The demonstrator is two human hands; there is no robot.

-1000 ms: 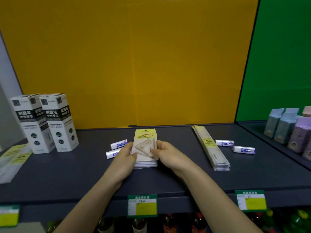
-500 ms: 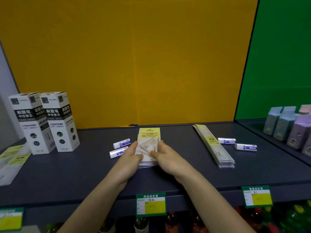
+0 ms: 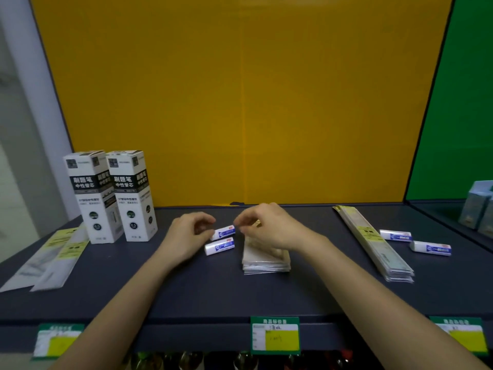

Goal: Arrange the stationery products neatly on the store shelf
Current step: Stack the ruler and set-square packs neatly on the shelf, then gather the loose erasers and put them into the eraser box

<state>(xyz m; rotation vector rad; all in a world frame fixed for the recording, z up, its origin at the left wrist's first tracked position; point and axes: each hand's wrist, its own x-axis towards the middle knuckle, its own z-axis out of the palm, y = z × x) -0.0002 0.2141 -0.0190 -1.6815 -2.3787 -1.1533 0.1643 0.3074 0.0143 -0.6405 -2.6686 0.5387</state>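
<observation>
Flanking the upper eraser [image 3: 223,232], on the shelf [image 3: 240,295] toward its back edge, with my left hand [image 3: 190,236] and right hand [image 3: 269,229] curled (gripping or not, I cannot tell), I risk my right wrist nudging the packet stack [image 3: 266,260] askew.

On the shelf [image 3: 266,295], two boxes [image 3: 130,198] stood far left. Two erasers [image 3: 220,245] lay just left of a central packet stack [image 3: 266,260]. Ruler packets [image 3: 373,241] and two further erasers [image 3: 429,248] lay right.

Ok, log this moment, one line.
left hand: left end of upper eraser; right hand: its right end; grip: unclear; set-square packs: stacked
</observation>
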